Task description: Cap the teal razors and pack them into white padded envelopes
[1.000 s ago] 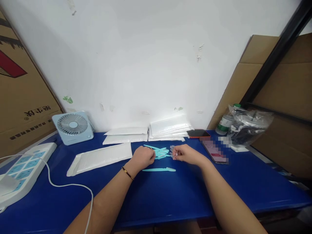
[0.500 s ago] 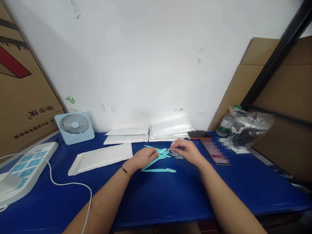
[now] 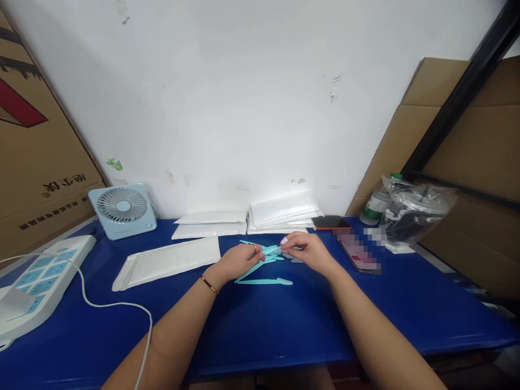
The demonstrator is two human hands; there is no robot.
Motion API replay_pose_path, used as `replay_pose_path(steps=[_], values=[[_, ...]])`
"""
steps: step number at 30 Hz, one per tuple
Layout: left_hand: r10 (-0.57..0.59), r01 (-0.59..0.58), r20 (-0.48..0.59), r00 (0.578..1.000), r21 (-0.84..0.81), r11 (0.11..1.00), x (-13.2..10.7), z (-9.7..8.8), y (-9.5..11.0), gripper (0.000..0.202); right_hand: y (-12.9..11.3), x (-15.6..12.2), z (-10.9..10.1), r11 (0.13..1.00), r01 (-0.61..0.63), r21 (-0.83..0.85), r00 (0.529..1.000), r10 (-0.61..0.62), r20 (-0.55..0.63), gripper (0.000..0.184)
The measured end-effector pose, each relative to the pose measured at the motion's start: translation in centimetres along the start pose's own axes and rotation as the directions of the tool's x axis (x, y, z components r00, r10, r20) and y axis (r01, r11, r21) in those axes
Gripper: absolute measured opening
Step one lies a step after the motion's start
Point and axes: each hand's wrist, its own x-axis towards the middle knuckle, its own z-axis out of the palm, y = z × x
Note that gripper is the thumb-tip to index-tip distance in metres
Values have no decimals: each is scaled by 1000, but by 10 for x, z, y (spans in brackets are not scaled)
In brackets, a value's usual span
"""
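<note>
My left hand (image 3: pixel 239 261) is closed on a turquoise eyebrow razor (image 3: pixel 271 251), whose blade end points right. Facing it, my right hand (image 3: pixel 312 253) pinches a small clear plastic cap at that end; the fingertips mostly hide the cap, and I cannot tell how far it covers the blade. More turquoise razors (image 3: pixel 273 259) lie crossed in a loose pile under my hands. One single razor (image 3: pixel 264 281) lies flat nearer to me. Beneath my right fingers, several clear caps (image 3: pixel 296 260) are partly hidden.
A white padded envelope (image 3: pixel 166 262) lies left, with stacked envelopes (image 3: pixel 282 214) against the wall. A blue fan (image 3: pixel 122 211), a power strip (image 3: pixel 49 287) and its white cable stand left. Right are two phones (image 3: pixel 331 222), a bottle (image 3: pixel 371 208) and a bagged item (image 3: pixel 418 216).
My right hand has moved slightly left with the cap, up to the end of the razor in my left hand. The left hand stays nearly still.
</note>
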Motion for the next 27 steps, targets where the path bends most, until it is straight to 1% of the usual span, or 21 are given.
replay_pose_path(steps=[4, 6, 11, 14, 16, 18, 20, 22, 23, 25, 27], values=[[14, -14, 0, 1000, 9, 1000, 0, 1, 0, 39, 0, 0, -2, 1000, -9, 5, 1000, 9, -24, 14], [19, -19, 4, 1000, 19, 1000, 0, 1, 1, 39, 1, 0, -1, 999, -25, 29, 1000, 26, -11, 15], [60, -60, 17, 998, -3, 998, 0, 4, 7, 42, -4, -1, 8, 993, -59, 103, 997, 53, 63, 16], [122, -123, 42, 992, 16, 992, -1, 8, 12, 43, -9, -2, 0, 988, -111, 107, 981, 91, 170, 20], [158, -162, 66, 985, 55, 985, -1, 12, 15, 42, -8, -3, -13, 989, -144, 26, 970, 136, 200, 23], [177, -183, 92, 980, 66, 981, -2, 17, 17, 36, -2, -5, -27, 975, -168, -145, 964, 193, 183, 17], [187, -194, 109, 976, 53, 980, -3, 22, 18, 28, 7, -7, -37, 928, -186, -324, 946, 259, 197, 7], [167, -175, 96, 981, 82, 981, -3, 23, 18, 23, 14, -9, -39, 870, -182, -457, 916, 319, 243, 6], [133, -141, 69, 989, 123, 982, -2, 23, 18, 23, 17, -9, -37, 843, -176, -508, 903, 343, 257, 9], [30, -24, -19, 999, 233, 972, 0, 21, 15, 22, 19, -8, -31, 794, -163, -585, 888, 376, 263, 11], [-76, 100, -88, 993, 322, 941, 2, 19, 11, 21, 17, -7, -24, 761, -151, -630, 883, 390, 260, 10]])
